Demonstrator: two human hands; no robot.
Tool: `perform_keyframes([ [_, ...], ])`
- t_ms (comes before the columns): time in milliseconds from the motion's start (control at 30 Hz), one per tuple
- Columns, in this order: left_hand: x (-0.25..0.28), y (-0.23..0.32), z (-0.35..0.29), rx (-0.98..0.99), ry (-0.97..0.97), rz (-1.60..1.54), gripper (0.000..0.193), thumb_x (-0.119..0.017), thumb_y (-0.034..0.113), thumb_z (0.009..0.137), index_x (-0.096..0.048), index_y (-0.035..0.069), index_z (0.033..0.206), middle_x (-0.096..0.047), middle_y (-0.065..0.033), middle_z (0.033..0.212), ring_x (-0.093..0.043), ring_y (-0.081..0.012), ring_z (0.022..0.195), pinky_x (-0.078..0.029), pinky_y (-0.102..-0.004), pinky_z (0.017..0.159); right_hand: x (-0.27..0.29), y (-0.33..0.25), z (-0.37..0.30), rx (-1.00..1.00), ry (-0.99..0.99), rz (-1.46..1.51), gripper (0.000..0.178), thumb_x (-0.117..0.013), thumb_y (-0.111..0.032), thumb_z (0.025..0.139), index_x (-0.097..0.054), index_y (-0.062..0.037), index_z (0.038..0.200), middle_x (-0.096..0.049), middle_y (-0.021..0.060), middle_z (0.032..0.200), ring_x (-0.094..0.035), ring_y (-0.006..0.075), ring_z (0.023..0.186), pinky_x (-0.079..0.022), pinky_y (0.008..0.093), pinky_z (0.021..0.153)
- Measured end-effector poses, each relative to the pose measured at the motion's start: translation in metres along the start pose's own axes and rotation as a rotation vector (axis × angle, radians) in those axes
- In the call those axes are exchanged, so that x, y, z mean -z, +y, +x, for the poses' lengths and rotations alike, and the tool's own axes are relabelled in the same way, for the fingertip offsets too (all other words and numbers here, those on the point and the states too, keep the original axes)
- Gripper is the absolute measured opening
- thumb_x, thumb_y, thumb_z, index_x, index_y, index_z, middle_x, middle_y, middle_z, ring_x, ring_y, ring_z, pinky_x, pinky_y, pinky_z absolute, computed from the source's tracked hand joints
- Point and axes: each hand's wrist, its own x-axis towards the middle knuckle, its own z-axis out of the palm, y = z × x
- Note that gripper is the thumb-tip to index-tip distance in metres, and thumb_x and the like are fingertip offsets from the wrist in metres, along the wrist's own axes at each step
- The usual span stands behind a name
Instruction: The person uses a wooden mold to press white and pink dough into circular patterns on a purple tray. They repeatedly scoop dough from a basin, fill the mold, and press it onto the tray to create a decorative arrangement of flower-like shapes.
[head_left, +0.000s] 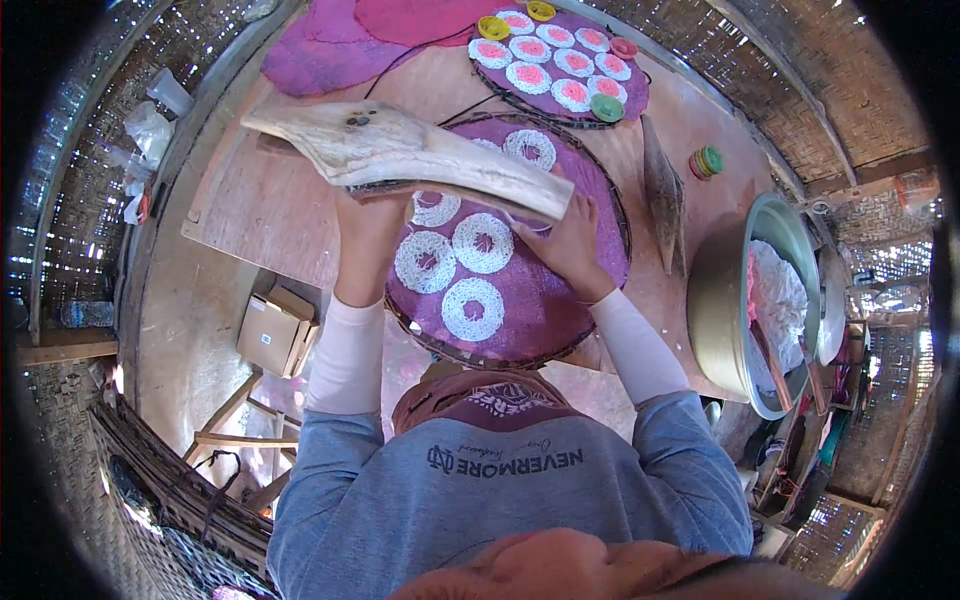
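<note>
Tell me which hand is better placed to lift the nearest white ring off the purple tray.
Probably the right hand: it grips only the near end of the wooden board, close above the white rings on the round tray. The left hand supports the board's heavier middle.

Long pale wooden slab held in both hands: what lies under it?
Under the long pale wooden slab, a round purple-lined woven tray holds white lacy rings. The slab partly covers the farthest rings; anything else beneath is hidden.

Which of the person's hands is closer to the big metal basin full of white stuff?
Right. The right hand grips the wooden press at its end toward the metal basin; the left hand holds it farther away, across the round tray.
</note>
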Motion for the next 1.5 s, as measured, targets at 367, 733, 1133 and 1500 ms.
perform_keyframes([
  [367,-0.014,-0.065,-0.044,0.075,-0.125,-0.499,0.044,-0.063,0.025,0.08,-0.051,0.003,0.116,-0.054,-0.0121,0.115,-0.055,-0.0244,0.101,-0.043,-0.0374,0.089,0.167,-0.075,0.01,0.055,-0.028,0.984,0.052,-0.033,-0.039,0.095,-0.054,0.0039,0.115,-0.058,0.0134,0.11,-0.055,0.0186,0.098,-0.041,0.0297,0.088],
  [733,-0.066,0.107,-0.023,-0.856,-0.585,0.915,0.033,-0.069,0.028,0.064,-0.067,0.009,0.09,-0.063,-0.0123,0.075,-0.059,-0.0312,0.068,-0.047,-0.041,0.064,0.228,-0.135,0.042,0.017,0.113,1.145,0.033,-0.057,-0.021,0.085,-0.046,-0.0009,0.108,-0.054,0.0077,0.07,-0.056,0.0143,0.058,-0.045,0.0281,0.053],
  [1133,-0.032,0.137,-0.039,-0.42,-1.21,0.772,0.034,-0.073,0.032,0.062,-0.067,0.014,0.089,-0.062,-0.0156,0.066,-0.061,-0.0324,0.059,-0.047,-0.0396,0.053,0.264,-0.132,-0.06,0.424,0.238,0.563,0.037,-0.051,-0.002,0.075,-0.036,-0.0049,0.109,-0.044,0.0134,0.092,-0.049,0.0244,0.074,-0.041,0.0338,0.065],
  [1500,-0.087,0.091,-0.089,0.337,-1.055,-0.749,0.035,-0.06,0.017,0.083,-0.051,0.003,0.113,-0.055,-0.0101,0.112,-0.06,-0.0187,0.089,-0.051,-0.0332,0.081,0.236,-0.005,-0.046,-0.136,1.353,1.745,0.025,-0.038,-0.025,0.094,-0.048,-0.0136,0.075,-0.048,0.0015,0.066,-0.048,0.0141,0.053,-0.044,0.0295,0.053],
])
